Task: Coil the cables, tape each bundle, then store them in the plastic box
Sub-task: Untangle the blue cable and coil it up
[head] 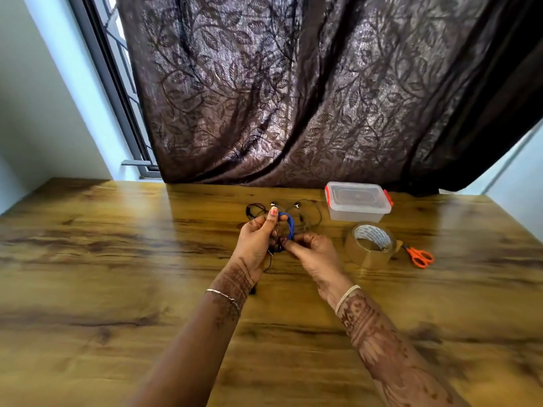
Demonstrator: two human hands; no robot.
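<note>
My left grip (258, 239) holds the small blue cable coil (290, 227), my right grip (314, 254) pinching its lower end. It looks nearly wound, I judge, and seemingly untaped. Thin black earphone cables (307, 212) lie loose just beyond. The clear tape roll (370, 246) and the lidded clear plastic box (357, 205) wait right of my right grip, unused.

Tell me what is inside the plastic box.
The plastic box is closed by its lid; no cable shows through the cloudy walls, but the floor is not clearly visible.
</note>
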